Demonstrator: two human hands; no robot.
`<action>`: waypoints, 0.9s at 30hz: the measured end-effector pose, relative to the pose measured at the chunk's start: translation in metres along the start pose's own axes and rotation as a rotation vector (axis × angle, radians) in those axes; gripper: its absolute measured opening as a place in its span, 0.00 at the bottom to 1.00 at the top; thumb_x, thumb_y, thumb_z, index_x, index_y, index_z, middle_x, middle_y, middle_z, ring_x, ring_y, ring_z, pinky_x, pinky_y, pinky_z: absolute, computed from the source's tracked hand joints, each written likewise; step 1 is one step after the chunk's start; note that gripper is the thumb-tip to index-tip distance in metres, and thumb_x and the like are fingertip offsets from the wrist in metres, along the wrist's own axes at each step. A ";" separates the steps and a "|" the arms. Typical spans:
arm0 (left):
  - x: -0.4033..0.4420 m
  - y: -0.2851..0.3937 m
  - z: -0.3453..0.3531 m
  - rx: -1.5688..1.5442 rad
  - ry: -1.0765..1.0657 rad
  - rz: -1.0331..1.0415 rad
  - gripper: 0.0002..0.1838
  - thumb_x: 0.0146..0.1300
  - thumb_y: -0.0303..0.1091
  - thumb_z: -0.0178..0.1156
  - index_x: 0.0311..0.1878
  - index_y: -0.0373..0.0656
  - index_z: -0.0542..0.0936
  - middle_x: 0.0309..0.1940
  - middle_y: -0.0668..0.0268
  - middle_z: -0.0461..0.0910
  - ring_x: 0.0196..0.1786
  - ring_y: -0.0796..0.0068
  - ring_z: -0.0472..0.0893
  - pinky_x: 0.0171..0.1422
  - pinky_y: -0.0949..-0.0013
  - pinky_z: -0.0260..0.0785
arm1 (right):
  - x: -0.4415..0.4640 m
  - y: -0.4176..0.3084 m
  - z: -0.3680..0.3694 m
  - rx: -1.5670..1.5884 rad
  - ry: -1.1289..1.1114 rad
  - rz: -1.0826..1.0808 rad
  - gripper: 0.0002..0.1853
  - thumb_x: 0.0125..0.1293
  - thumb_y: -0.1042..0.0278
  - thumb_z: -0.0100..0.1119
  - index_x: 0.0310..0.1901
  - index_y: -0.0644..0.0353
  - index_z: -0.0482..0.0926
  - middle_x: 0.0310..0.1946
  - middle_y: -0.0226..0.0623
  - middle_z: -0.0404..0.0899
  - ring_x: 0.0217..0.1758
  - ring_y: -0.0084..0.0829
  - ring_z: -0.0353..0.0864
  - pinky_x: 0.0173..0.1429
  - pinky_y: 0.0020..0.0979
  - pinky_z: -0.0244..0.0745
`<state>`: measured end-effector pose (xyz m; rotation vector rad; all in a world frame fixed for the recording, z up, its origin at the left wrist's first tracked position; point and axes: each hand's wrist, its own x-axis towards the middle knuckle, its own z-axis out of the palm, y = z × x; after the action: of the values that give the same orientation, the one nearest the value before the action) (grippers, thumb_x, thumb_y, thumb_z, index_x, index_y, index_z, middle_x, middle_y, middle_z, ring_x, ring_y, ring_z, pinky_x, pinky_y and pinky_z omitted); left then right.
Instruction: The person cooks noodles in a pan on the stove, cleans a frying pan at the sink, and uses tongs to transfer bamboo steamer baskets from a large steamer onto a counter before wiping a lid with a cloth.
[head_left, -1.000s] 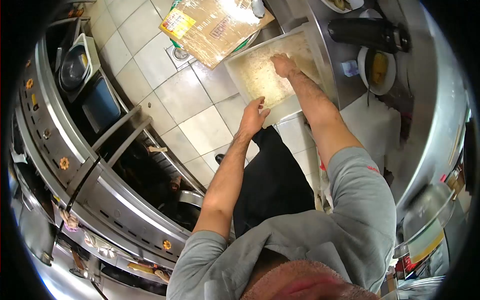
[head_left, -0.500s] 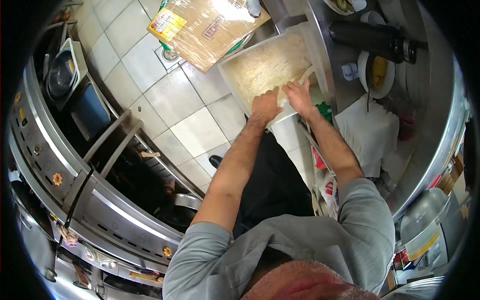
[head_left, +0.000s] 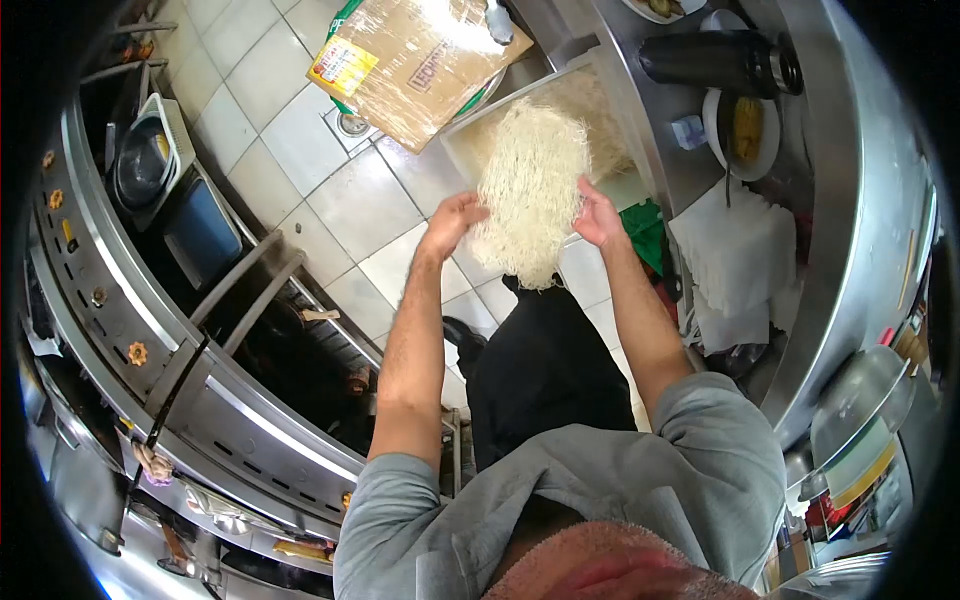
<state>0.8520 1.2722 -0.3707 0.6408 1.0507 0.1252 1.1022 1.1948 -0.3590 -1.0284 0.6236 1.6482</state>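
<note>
The left hand (head_left: 455, 225) and right hand (head_left: 598, 215) grip a pale coated slab (head_left: 535, 180) between them, fingertips partly hidden; beyond, it covers part of the bin (head_left: 613, 150).

Short-sleeved grey collared top (head_left: 560, 470) over black lower clothing (head_left: 550, 380), with a dark shoe (head_left: 460, 332).
</note>
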 end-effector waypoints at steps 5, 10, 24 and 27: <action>0.007 -0.025 0.009 0.317 -0.048 0.009 0.20 0.58 0.34 0.58 0.52 0.33 0.74 0.44 0.59 0.79 0.45 0.72 0.77 0.53 0.69 0.67 | 0.008 0.011 -0.017 -0.529 0.184 -0.176 0.31 0.56 0.79 0.58 0.62 0.64 0.59 0.54 0.43 0.70 0.56 0.36 0.72 0.60 0.38 0.68; 0.074 -0.024 0.026 0.619 0.215 0.303 0.24 0.59 0.35 0.57 0.56 0.33 0.70 0.51 0.53 0.74 0.51 0.63 0.75 0.59 0.66 0.63 | -0.020 0.003 -0.069 -0.381 0.213 -0.206 0.29 0.56 0.81 0.56 0.61 0.65 0.61 0.54 0.44 0.71 0.55 0.37 0.72 0.60 0.36 0.67; 0.145 -0.017 0.109 1.290 0.191 0.043 0.32 0.49 0.41 0.66 0.57 0.47 0.65 0.54 0.55 0.68 0.58 0.59 0.68 0.57 0.57 0.67 | -0.078 0.015 -0.087 -0.387 0.278 -0.276 0.25 0.57 0.80 0.55 0.58 0.66 0.65 0.51 0.42 0.74 0.52 0.34 0.75 0.56 0.34 0.70; 0.158 -0.024 0.097 1.110 0.173 -0.027 0.26 0.52 0.30 0.60 0.56 0.45 0.66 0.51 0.52 0.72 0.55 0.53 0.72 0.57 0.55 0.68 | -0.079 0.014 -0.085 -0.400 0.274 -0.278 0.24 0.57 0.79 0.56 0.57 0.66 0.65 0.49 0.42 0.74 0.51 0.34 0.76 0.56 0.34 0.71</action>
<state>1.0089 1.2728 -0.4730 1.6304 1.2583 -0.4734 1.1229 1.0824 -0.3338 -1.5755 0.3080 1.4251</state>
